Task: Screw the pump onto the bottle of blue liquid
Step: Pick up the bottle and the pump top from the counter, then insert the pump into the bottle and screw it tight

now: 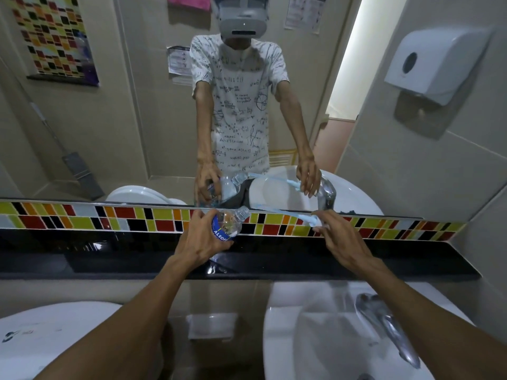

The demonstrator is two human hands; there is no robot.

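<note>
My left hand (198, 241) grips a clear plastic bottle (229, 223) with a blue label, tilted so its open threaded neck points up and to the right. My right hand (338, 241) holds a white pump head (312, 220) whose long pale blue dip tube (277, 211) runs left toward the bottle. The tube's tip lies just right of the bottle's mouth, apart from it. Both are held above a black ledge (109, 263) in front of the mirror. How much blue liquid the bottle holds cannot be told.
A white sink (301, 338) with a chrome tap (384, 325) sits below my right arm. A toilet tank lid (55, 333) is at lower left. Behind the ledge run coloured tiles (82, 218) and a mirror. A paper dispenser (436, 64) hangs on the right wall.
</note>
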